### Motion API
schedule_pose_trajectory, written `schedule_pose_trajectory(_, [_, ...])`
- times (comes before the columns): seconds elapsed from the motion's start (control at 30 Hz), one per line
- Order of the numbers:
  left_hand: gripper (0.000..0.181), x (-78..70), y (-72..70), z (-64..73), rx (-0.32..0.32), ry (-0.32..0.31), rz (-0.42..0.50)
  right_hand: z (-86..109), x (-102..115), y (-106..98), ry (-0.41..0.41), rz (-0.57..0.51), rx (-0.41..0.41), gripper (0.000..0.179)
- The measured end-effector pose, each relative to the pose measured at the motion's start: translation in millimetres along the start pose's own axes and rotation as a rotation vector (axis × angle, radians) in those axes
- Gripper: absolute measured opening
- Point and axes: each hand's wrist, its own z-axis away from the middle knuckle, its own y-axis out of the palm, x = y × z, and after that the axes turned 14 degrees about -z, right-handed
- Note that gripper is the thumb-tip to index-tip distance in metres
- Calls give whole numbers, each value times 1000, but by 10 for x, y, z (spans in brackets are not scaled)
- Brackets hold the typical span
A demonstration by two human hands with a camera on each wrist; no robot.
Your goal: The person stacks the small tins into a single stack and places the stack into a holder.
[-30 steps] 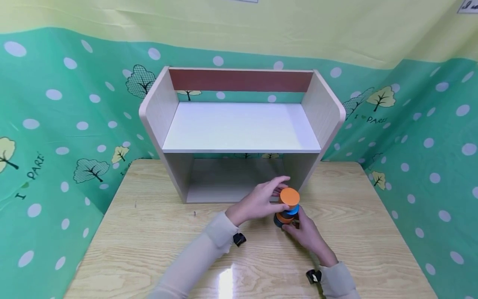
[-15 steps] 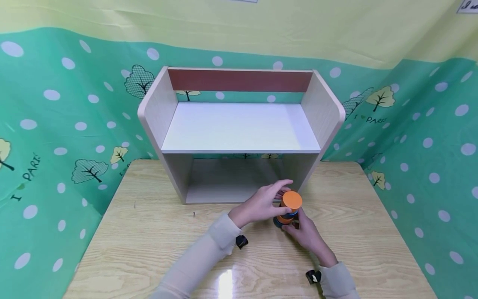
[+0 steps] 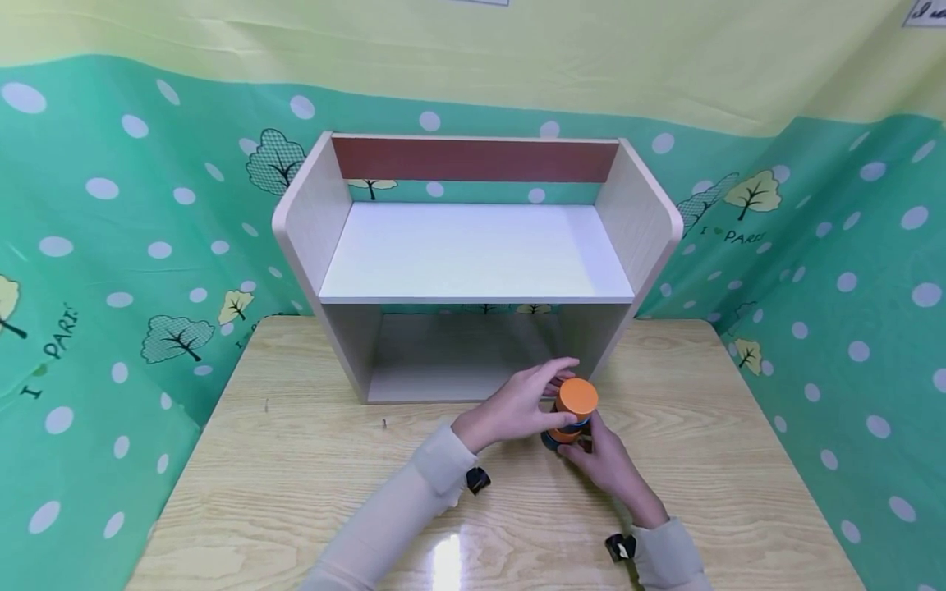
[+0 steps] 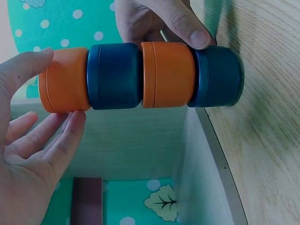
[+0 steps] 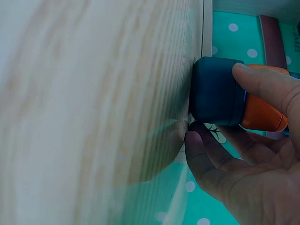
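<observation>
Top orange tin (image 4: pixel 65 80) shifted slightly right vs a second ago, hiding more of the upper blue tin (image 4: pixel 115 76). Left hand (image 3: pixel 516 404) pinching it; right hand (image 3: pixel 610 465) gripping bottom blue tin (image 5: pixel 216 91). Stack upright on table (image 3: pixel 296 492).

A shelf unit (image 3: pixel 476 250) is standing on a wood-grain table (image 3: pixel 296 468), green-and-yellow cloth (image 3: pixel 199 131) is hanging behind it, and a white reflection (image 3: pixel 447 562) is gleaming in front of it.
</observation>
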Motion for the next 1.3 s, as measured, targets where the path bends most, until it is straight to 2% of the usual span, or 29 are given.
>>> schedule_pose_trajectory(0.33, [77, 99, 53, 96, -6, -33, 26, -10, -13, -1, -8, -3, 1, 66])
schedule_pose_trajectory(0.53, [77, 171, 117, 179, -14, -65, 84, -14, -19, 0, -1, -19, 0, 64])
schedule_pose_trajectory(0.8, [77, 256, 177, 282, -15, -114, 55, -9, -25, 6, -16, 2, -10, 64])
schedule_pose_trajectory(1.3, [74, 401, 433, 378, 15, -185, 116, 0, -5, 8, 6, 2, -11, 66])
